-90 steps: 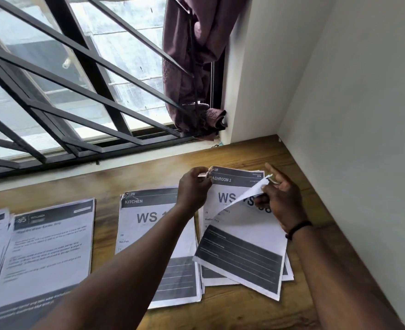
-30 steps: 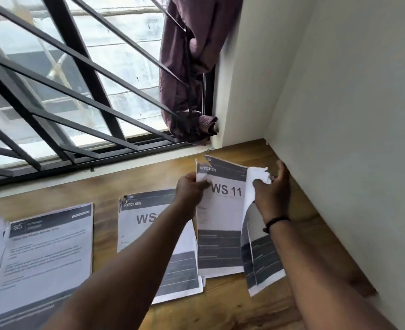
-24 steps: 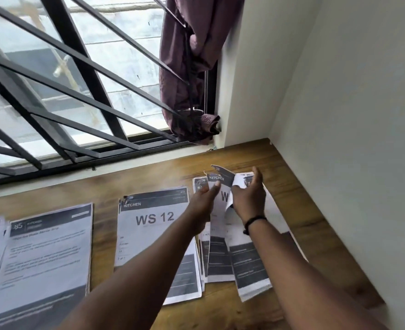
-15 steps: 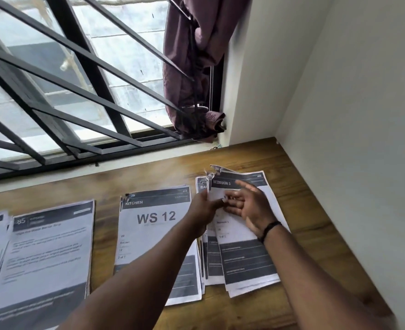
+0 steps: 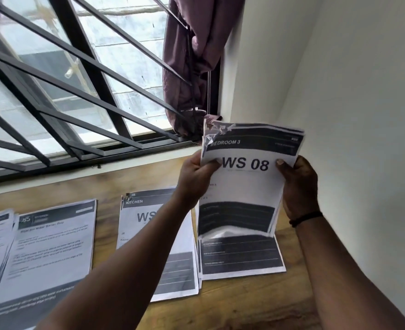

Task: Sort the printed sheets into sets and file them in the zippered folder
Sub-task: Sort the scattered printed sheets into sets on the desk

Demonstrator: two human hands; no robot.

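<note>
I hold a bundle of printed sheets (image 5: 246,177) upright above the wooden desk; its top page reads "BEDROOM 3, WS 08" and its top left corner is torn. My left hand (image 5: 194,177) grips the bundle's left edge and my right hand (image 5: 296,184) grips its right edge. Under it on the desk lies another sheet (image 5: 242,256), only its dark lower band showing. To the left lies a stack headed "KITCHEN" (image 5: 146,225), partly covered by my left forearm. No zippered folder is in view.
More printed stacks (image 5: 51,246) lie on the wooden desk (image 5: 244,303) at the left, reaching the frame edge. A barred window (image 5: 77,86) runs along the back, with a purple curtain (image 5: 189,67) bunched in the corner. A white wall (image 5: 363,139) closes the right side.
The bundle lay flat on the desk under both hands half a second ago; now both hands have lifted it upright, showing the "WS 08" page.
</note>
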